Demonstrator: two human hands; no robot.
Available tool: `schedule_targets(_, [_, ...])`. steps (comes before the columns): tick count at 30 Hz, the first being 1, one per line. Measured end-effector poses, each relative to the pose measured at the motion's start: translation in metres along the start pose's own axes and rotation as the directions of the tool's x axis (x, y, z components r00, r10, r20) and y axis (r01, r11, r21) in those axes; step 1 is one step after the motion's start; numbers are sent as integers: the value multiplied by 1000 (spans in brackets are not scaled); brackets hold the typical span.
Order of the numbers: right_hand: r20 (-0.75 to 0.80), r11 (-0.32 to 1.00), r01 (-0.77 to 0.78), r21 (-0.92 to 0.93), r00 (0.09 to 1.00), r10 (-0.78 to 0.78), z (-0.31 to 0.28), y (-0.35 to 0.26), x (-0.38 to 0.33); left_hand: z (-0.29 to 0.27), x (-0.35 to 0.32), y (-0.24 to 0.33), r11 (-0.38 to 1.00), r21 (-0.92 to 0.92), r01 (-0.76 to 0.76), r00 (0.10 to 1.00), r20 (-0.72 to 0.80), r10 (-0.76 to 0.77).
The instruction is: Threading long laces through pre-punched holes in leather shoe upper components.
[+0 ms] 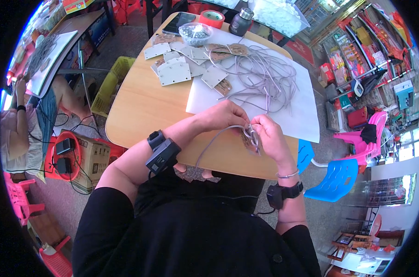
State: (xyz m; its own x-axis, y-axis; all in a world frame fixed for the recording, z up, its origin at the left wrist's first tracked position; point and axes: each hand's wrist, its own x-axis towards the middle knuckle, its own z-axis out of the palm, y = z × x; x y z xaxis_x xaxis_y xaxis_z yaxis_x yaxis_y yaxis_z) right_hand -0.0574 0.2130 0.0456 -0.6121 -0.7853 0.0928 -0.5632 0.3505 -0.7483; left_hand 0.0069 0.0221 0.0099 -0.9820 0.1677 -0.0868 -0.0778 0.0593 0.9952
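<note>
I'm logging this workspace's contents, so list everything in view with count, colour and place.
Plates: about a dozen, grey or brown, table's far half
Loose cords: many, grey, tangled on sheet
Sheet: 1, white, table's right
Table: 1, light wood, centre
Phone: 1, black, far edge
Tape roll: 1, red, beside phone
Bowl: 1, clear, before tape roll
Bottle: 1, dark, far edge
Crate: 1, yellow, left floor
Plastic chair: at least 1, blue, right
Co-worker: 1, pale top, far left
Held cord: 1, grey, between hands
Background clutter: uncountable
Left hand, right hand: 2, bare, table's near edge
</note>
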Motion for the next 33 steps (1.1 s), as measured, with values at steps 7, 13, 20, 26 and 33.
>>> schedule_targets(7, [46,955,-139,262,990,131,-4,-1,-3,-2,1,-1,998,-55,17,1000,-5,-17])
schedule_targets(13, [10,901,-92,424,995,97,-1,8,2,0,2,-2,992,-121,25,1000,0,-25])
schedule_targets(20, [-2,877,-99,470,994,113,1,2,2,1,0,1,982,-184,37,999,-10,-40])
schedule_targets(26, [-2,984,-40,171,999,41,-2,-18,0,-1,-2,4,993,-89,73,997,-20,-75])
schedule_targets(33, [-74,954,278,115,960,-271,-14,-41,15,1,3,-3,997,-58,51,999,-6,-52])
